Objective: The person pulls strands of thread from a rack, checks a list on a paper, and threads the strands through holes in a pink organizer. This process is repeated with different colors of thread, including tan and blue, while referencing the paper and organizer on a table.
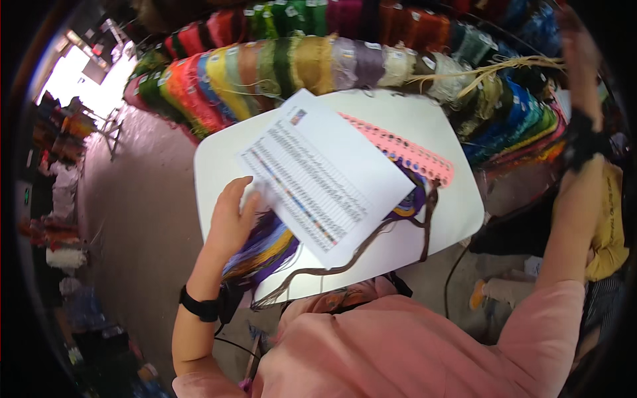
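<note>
My left hand [232, 215] holds the lower left corner of a white printed sheet with a coloured chart column [325, 176], above a small white table [225, 152]. Under the sheet lies a bundle of purple, yellow and green threads [265, 249], with brown strands [371, 245] trailing to the right. A pink card with rows of holes [411, 152] pokes out beyond the sheet. My right hand [577, 50] is raised to the far right, up at a rack of thread skeins [298, 66], by loose straw-coloured strands [504, 66]. Its fingers are blurred, so its grip is unclear.
Rows of many-coloured skeins [199, 93] hang in an arc behind the table. A grey floor [139, 199] lies to the left, with cluttered goods [60, 139] along the wall. Another person in a yellow top [614, 219] stands at the right edge.
</note>
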`<state>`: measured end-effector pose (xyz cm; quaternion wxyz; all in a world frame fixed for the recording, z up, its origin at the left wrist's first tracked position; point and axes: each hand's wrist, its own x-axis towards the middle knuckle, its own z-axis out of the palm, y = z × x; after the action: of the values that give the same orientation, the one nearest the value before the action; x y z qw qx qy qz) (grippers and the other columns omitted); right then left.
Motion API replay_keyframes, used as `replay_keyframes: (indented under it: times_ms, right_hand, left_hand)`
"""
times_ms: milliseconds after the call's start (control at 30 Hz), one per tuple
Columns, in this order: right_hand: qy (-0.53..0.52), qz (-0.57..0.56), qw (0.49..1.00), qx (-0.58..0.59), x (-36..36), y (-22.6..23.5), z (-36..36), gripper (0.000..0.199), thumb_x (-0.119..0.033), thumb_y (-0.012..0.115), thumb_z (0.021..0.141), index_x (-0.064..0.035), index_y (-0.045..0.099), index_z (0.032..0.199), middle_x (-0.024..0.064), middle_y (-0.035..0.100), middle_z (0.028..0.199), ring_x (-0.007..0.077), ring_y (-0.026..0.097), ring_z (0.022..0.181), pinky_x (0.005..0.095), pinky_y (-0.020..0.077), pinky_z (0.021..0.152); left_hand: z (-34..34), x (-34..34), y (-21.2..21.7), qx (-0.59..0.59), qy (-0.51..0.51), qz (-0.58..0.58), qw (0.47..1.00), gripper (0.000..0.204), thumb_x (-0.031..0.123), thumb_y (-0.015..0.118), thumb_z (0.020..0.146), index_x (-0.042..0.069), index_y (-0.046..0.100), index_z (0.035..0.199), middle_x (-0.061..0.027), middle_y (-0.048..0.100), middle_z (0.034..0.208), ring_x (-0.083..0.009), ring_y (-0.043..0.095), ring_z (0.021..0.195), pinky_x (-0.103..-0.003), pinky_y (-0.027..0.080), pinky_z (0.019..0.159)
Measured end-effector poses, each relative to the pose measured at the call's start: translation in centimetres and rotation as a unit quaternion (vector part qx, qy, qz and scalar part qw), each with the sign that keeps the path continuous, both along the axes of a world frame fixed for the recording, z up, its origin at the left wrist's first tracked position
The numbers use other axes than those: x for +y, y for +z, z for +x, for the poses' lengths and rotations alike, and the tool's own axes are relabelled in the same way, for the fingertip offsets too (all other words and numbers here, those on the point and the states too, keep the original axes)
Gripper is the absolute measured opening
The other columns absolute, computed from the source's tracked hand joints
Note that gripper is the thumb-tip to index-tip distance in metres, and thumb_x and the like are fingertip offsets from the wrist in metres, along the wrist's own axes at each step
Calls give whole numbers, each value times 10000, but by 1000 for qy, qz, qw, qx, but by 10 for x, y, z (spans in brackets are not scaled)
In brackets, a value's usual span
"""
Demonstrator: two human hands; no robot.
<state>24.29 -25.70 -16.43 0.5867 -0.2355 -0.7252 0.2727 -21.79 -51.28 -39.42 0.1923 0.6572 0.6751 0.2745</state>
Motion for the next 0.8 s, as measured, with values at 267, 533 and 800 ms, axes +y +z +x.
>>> replay_keyframes:
  times_ms: [267,533,800]
  right_hand:
    - [-93,-246,887,-380,-81,-243,-88,264,-227,614,674,13,521,731,69,466,549,117,406,515,266,362,486]
    - [-59,-459,818,-342,-144,-249,-81,252,-199,653,651,12,515,665,40,475,553,98,478,497,228,358,439]
    - [7,-616,776,134,-174,-235,-118,99,-100,520,772,-20,529,715,11,526,615,65,478,494,196,392,455]
  left_hand:
    - [36,25,-40,307,-75,-99,944,709,490,486,716,116,242,1266,-185,172,1307,-352,139,1208,-558,141,912]
    - [-57,52,-31,341,-154,-137,917,747,546,478,694,146,233,1275,-152,152,1325,-316,122,1225,-532,137,929]
    - [-85,89,-10,276,-161,-37,947,447,235,605,674,77,471,1070,-152,394,1159,-288,377,1063,-438,313,845]
